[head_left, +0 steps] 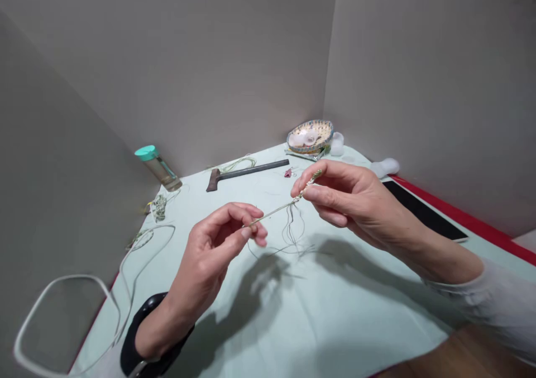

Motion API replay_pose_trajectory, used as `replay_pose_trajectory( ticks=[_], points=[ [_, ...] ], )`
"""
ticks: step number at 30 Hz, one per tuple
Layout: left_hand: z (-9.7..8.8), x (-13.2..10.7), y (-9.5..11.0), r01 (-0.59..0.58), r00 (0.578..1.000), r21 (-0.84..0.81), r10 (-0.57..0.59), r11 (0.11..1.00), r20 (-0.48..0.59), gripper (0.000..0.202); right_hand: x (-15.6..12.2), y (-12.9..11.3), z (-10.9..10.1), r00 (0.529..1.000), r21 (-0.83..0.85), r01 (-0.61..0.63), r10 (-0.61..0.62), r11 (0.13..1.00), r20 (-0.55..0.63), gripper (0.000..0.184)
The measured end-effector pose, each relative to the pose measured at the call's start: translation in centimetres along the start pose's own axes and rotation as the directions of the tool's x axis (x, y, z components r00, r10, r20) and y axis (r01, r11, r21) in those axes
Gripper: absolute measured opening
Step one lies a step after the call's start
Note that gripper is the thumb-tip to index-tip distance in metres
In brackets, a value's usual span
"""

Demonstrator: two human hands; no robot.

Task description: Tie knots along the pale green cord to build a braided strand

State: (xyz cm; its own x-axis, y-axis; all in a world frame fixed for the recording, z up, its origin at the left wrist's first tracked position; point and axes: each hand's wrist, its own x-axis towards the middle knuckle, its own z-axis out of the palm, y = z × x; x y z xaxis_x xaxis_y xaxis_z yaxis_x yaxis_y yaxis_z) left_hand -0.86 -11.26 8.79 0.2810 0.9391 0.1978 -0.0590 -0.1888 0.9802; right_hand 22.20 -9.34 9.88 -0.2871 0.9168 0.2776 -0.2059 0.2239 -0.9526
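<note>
A thin braided cord (280, 209), pale green and beige, is stretched between my two hands above the pale green table cover (343, 311). My left hand (213, 255) pinches its lower end between thumb and forefinger. My right hand (347, 196) pinches the knotted upper end. Several loose dark threads (291, 233) hang down from the cord's middle to the cover. A black band (144, 344) is on my left wrist.
At the back lie a dark long-handled tool (247, 172), a clear bottle with a teal cap (157, 166), a patterned dish (310, 136) and a small pink clip (288, 172). A black tablet (422, 210) lies at the right. A white cable (84, 288) and cord scraps (158, 205) lie at the left.
</note>
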Motion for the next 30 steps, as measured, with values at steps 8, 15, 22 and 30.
replay_pose_trajectory(
  ticks=[8,15,22,30],
  points=[
    [-0.3,0.8,1.6,0.015,0.980,-0.011,-0.013,1.000,0.200,0.009,0.5,-2.5,1.1,0.994,-0.064,0.105,-0.103,0.992,0.032,0.017],
    [0.4,1.6,2.5,0.025,0.955,-0.134,0.016,0.991,0.295,0.013,1.2,-2.7,2.0,0.995,-0.081,0.090,-0.086,0.993,0.054,0.019],
    [0.3,2.1,3.2,0.018,0.983,-0.115,0.003,0.993,0.183,0.009,1.7,-3.1,2.5,0.996,-0.078,0.036,-0.030,0.996,0.084,0.022],
    [-0.2,2.2,2.9,0.026,0.991,-0.162,-0.005,0.986,0.131,0.009,2.8,-3.2,3.4,0.993,-0.079,0.047,-0.038,0.996,0.109,0.022]
  ],
)
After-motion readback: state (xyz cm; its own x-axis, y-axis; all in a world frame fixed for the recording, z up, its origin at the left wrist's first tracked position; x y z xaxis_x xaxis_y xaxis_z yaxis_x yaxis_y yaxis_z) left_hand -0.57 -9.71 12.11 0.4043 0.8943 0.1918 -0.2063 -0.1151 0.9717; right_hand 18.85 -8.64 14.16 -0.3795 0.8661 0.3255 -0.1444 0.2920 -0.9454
